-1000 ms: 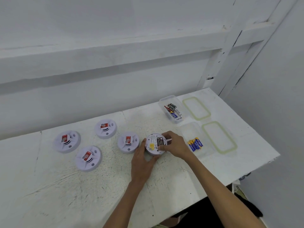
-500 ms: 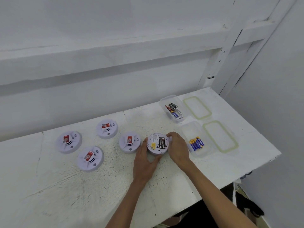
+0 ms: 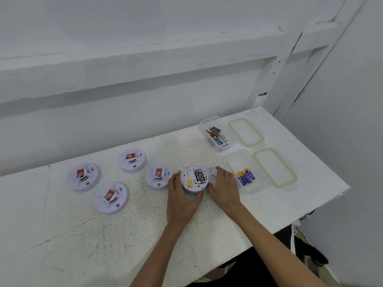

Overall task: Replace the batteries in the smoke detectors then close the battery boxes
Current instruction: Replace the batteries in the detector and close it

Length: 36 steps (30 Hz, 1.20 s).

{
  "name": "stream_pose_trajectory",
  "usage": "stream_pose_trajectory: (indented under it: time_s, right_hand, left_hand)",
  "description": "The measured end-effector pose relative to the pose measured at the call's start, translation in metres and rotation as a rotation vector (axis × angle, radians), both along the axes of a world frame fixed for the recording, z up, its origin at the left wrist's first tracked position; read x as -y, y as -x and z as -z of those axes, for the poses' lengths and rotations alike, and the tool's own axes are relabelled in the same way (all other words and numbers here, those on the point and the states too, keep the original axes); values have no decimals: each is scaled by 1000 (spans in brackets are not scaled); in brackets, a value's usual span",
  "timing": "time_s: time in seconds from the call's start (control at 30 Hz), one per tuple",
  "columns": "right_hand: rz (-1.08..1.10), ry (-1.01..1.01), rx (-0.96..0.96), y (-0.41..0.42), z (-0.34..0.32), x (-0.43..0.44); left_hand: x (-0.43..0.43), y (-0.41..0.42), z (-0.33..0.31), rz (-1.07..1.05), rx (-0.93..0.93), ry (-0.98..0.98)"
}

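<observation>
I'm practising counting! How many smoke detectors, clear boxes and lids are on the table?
Smoke detectors: 5
Clear boxes: 2
Lids: 2
Total: 9

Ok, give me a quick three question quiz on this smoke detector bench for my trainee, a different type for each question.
1. How many smoke detectors lie with the red sticker up?
2. True or false: the battery compartment of the overturned detector is empty.
3. The blue batteries lie in: A, the near container; B, the far container; C, the right hand.

Key: 1, four. 2, false: dark batteries sit in it. 3, A.
</observation>
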State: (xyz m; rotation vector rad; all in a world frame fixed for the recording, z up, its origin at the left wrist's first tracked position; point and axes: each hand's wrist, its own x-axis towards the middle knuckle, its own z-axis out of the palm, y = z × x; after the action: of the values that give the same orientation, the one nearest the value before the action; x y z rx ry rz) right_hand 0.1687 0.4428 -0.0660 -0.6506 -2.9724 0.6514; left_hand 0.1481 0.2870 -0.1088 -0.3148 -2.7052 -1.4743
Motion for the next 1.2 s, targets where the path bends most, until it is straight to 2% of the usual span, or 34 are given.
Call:
stream_pose_trajectory:
  time_s: [0.43, 0.57, 0.77, 0.93, 1.2]
  right_hand:
    - [4, -84, 41, 1, -10, 10]
    - [124, 74, -63, -4, -9, 12]
    - [195, 235, -90, -8, -22, 17]
    - [-4, 319, -158, -3, -32, 19]
    - [-328, 213, -49, 3, -38, 7]
  left_hand:
    - [2, 1, 3, 30, 79, -72]
    - [2, 1, 1, 15, 115, -125]
    - [4, 2, 2, 4, 138, -173]
    - [6, 1, -5, 52, 140, -225]
    - [7, 3, 0, 120, 144, -121]
